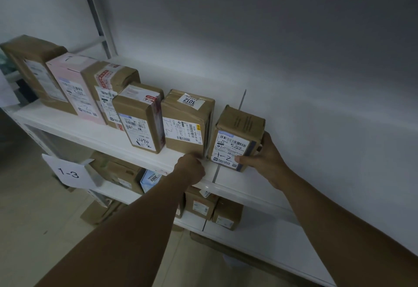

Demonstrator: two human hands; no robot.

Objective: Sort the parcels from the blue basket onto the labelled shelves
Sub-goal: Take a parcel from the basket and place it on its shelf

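On the upper shelf (74, 128), listed left to right.
1. Row of boxes (140, 117): upright, labels forward.
2. My left hand (191, 169): fingers curled at the last box's lower corner. I cannot tell whether they grip it.
3. Parcel (236, 137), marked 1-2: just beside the row, with a narrow gap. I'd slide it left until flush, label outward.
4. My right hand (262, 155): thumb on the label, fingers wrapped round the parcel's side.

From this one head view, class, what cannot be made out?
Blue basket: outside the head view's edges.
Left hand: fingers curled under, away from camera; any grip unclear.
Rightmost parcel: label's small print too small; its right side covered by the right hand.
Lower-shelf parcels: partly hidden by the shelf board and left forearm.
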